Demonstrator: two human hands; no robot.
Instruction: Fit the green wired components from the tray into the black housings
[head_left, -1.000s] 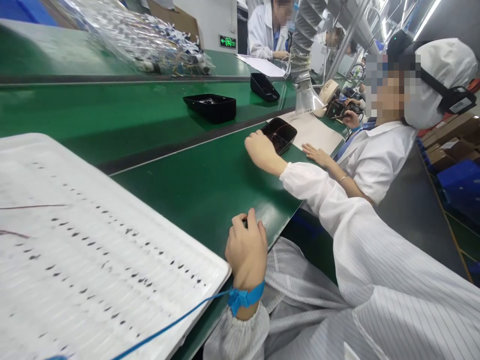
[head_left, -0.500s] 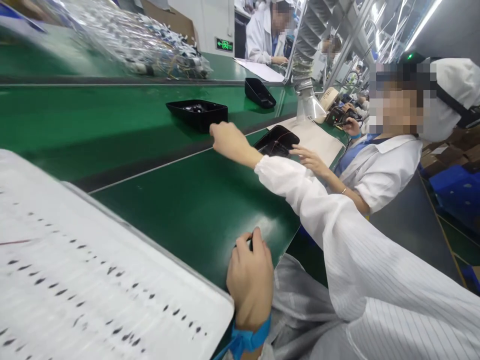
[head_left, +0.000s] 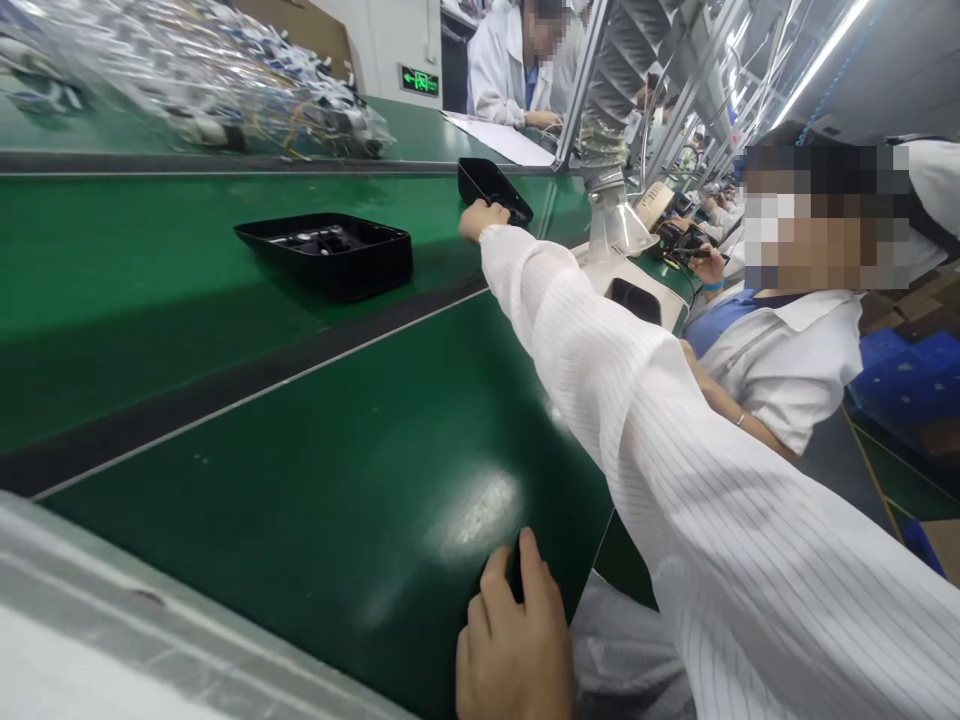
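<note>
My right hand [head_left: 484,217] reaches far across the bench, its fingers closed at the near edge of a black plastic housing [head_left: 480,178] on the green belt. The hand covers part of that housing. Closer and to the left, a second black plastic housing [head_left: 360,272] sits open side up, with dark parts inside. My left hand [head_left: 517,635] rests low over the green work surface [head_left: 322,480]. Its fingers are bent around something small and dark, mostly hidden between them.
A co-worker [head_left: 780,340] sits at the right, near another black housing [head_left: 635,300] on a pale mat. A clear funnel on a ribbed duct [head_left: 619,225] hangs ahead. Bagged cables [head_left: 285,100] lie on the upper shelf. A whitish tray edge [head_left: 150,610] fills the lower left.
My right hand has moved from beside the nearer housing to the farther one and closed at its edge. My left hand remains low in view. The camera view has shifted.
</note>
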